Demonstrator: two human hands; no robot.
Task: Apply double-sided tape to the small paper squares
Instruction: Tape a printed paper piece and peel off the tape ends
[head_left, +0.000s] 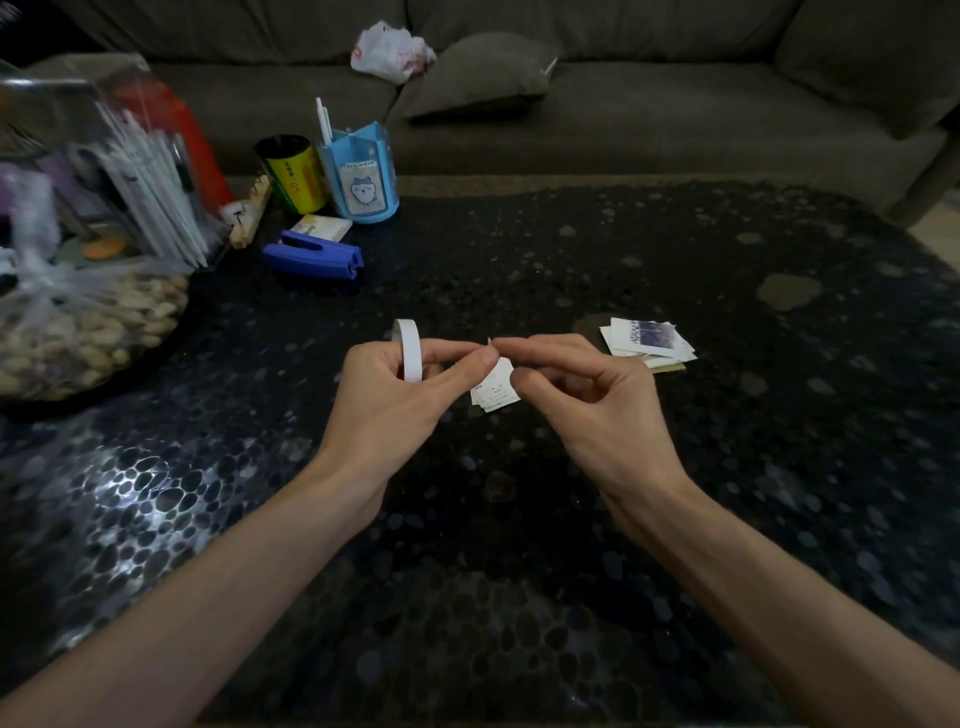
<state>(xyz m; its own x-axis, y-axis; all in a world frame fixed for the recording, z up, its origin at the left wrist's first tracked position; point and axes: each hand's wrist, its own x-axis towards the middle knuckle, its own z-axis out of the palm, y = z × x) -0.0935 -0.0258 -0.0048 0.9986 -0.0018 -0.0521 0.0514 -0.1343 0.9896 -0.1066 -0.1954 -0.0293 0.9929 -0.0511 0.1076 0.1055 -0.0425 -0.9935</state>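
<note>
The left hand (395, 395) curls round the tape roll (410, 351) (a white one); the right hand (582, 395) pinches the tape end (489, 341) by a paper square (493, 389).

Table top (571, 249): smooth glossy black, pebble-pattern finish, strong glare patch near-left. Tape roll (410, 348): white, matt, paper-like liner. Small paper square (493, 389): thin matt printed paper. Stack of paper squares (647, 343): same stock, edges slightly lifted. Stapler (314, 254): smooth blue plastic, slight sheen. Pen holder (363, 176): light-blue plastic, satin. Can (293, 174): glossy yellow label. Peanut bag (88, 332): clear crinkled plastic film. Sofa (675, 104) and cushion (483, 73): matt grey-brown cloth. Carrier bag (389, 49): thin white crumpled plastic.
</note>
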